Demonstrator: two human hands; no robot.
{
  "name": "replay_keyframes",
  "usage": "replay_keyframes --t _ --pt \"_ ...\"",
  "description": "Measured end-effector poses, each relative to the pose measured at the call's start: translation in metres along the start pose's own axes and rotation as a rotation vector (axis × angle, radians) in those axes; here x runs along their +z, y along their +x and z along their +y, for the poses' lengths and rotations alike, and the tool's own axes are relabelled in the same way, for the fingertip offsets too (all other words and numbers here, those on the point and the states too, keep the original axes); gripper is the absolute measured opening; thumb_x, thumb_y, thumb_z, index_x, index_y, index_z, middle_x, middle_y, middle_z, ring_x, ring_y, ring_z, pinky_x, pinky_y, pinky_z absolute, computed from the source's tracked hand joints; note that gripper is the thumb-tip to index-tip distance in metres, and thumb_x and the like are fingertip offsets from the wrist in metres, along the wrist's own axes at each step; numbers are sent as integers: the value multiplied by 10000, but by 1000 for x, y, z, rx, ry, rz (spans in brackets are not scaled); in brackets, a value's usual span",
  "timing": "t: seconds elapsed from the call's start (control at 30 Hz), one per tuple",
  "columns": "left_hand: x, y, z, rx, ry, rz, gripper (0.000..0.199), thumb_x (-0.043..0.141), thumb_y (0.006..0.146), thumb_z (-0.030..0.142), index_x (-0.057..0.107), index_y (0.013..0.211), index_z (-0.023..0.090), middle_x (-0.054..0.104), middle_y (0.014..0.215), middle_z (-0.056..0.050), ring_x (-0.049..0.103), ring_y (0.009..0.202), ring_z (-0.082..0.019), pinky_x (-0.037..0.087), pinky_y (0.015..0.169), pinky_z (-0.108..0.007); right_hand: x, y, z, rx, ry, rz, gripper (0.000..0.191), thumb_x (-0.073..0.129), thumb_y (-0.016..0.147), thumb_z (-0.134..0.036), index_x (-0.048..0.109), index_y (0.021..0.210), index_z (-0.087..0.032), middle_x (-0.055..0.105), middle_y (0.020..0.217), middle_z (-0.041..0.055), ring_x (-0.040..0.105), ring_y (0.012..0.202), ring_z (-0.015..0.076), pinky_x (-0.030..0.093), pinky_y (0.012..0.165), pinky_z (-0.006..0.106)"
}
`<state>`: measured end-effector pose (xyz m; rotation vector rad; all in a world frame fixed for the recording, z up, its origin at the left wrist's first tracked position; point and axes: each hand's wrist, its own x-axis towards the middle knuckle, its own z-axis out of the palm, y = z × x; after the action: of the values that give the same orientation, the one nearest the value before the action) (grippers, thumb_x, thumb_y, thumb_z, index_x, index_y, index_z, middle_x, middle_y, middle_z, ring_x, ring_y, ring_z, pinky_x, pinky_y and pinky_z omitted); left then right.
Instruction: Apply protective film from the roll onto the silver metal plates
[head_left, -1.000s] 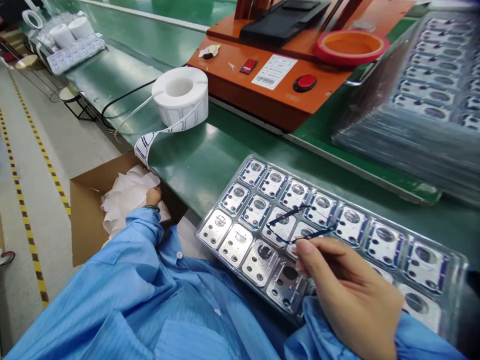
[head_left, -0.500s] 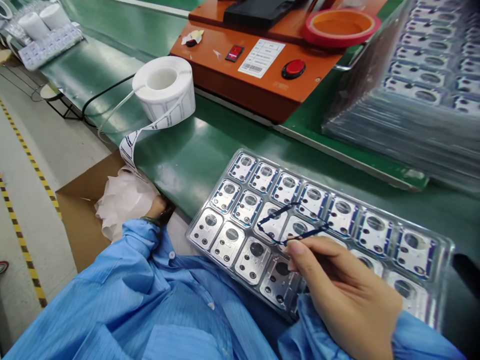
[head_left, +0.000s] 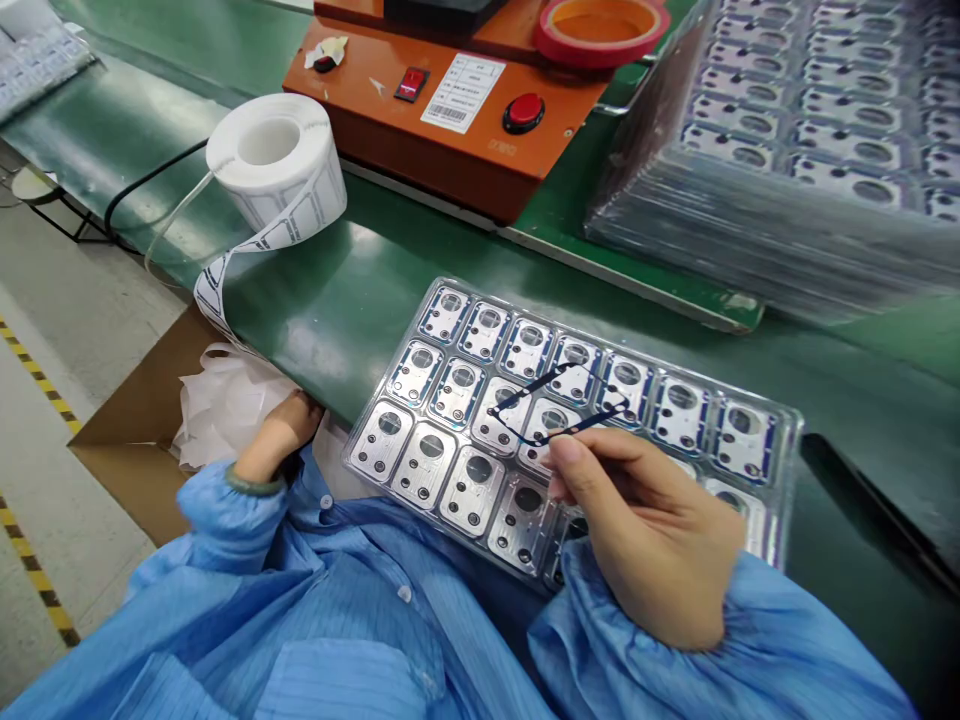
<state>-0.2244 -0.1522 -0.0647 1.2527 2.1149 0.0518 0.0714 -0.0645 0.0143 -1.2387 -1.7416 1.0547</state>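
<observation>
1. Your right hand [head_left: 645,535] is clenched in a pinch, thumb and fingers gripping the thin dark frame [head_left: 592,425], a flexible looped strip.
2. You are holding the thin dark frame just ahead of your right fingertips [head_left: 564,452], hovering low over the upper middle of the clear plastic tray [head_left: 346,455]. It looks to be just above the metal plates [head_left: 424,465], but the exact gap is hard to tell.
3. You are keeping the clear plastic tray directly under and ahead of your right hand, lying on the green conveyor belt [head_left: 322,330], with rows of metal plates sitting in its pockets.
4. Your left hand [head_left: 281,432] is resting well to the left of your right hand, beside the tray's left corner at the belt edge. Its fingers are curled out of sight, so you cannot tell whether it is gripping anything.
5. Just left of your left hand, white plastic film [head_left: 225,410] is bunching inside a cardboard box [head_left: 127,480].
6. Further ahead of your left hand, a white label roll [head_left: 274,150] is sitting on the belt, trailing a label strip [head_left: 214,295] toward the film.
7. Ahead of your right hand, an orange control box [head_left: 450,130] is standing beyond the belt, and a blurred stack of trays [head_left: 780,210] is sitting to its right.
8. Blue sleeves [head_left: 750,640] are covering both your wrists.
</observation>
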Motion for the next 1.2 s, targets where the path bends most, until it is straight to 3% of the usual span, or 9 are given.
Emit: replay_keyframes --t 0.13,0.2,0.27,0.4,0.57,0.73,0.9,1.1,1.2 --pt "-39 -61 17 234 -91 -442 285 438 938 329 660 835 183 663 662 5 612 590 -113 494 600 -218 1 1 -4 45 78 8 140 678 822 -354 670 759 -229 585 576 -34 521 486 98 441 464 215" --pt "-58 -81 36 550 -213 -593 282 408 952 317 648 877 188 669 688 3 621 647 -114 482 645 -217 2 2 -6 59 106 0 137 686 815 -346 673 755 -223 594 584 -32 523 478 90 448 462 203" --pt "-68 -86 57 764 -363 -457 205 459 930 290 636 935 186 684 789 -18 629 733 -121 478 700 -220 2 4 -7 77 138 -15 137 692 808 -342 676 756 -217 604 597 -29 524 468 82 450 456 195" --pt "-59 -65 97 642 -561 130 179 559 877 312 615 992 187 604 841 -25 552 717 -109 446 656 -227 -2 4 -7 125 232 -91 168 698 801 -360 671 738 -207 614 604 -24 520 449 71 436 432 180" --pt "-51 -43 130 499 -868 -133 261 668 789 362 615 952 165 544 697 18 482 588 -78 405 534 -202 -7 2 -12 162 348 -185 192 696 804 -369 658 719 -201 605 596 -27 512 448 64 422 421 169" --pt "-57 -47 148 484 -894 -286 162 669 778 310 605 785 161 489 593 49 397 478 -41 319 433 -175 -9 2 -20 203 349 -233 207 708 784 -373 652 712 -187 591 580 -24 500 445 71 425 428 188" --pt "-48 -49 150 475 -762 -146 182 641 794 313 584 699 169 475 542 47 391 458 -54 305 417 -187 -13 2 -21 239 346 -278 214 700 777 -377 639 710 -183 578 581 -29 491 452 75 423 436 198" --pt "-23 -46 152 513 -384 230 123 597 824 266 619 738 181 570 775 -2 532 676 -107 433 606 -239 -6 5 -2 174 117 -208 184 645 821 -349 656 769 -173 634 682 4 572 609 117 459 554 231" --pt "-13 -42 153 504 -290 272 124 588 826 252 617 727 184 575 836 -13 565 767 -134 448 669 -266 -1 5 6 167 42 -184 175 624 834 -330 655 772 -170 638 694 3 583 639 125 457 587 241"
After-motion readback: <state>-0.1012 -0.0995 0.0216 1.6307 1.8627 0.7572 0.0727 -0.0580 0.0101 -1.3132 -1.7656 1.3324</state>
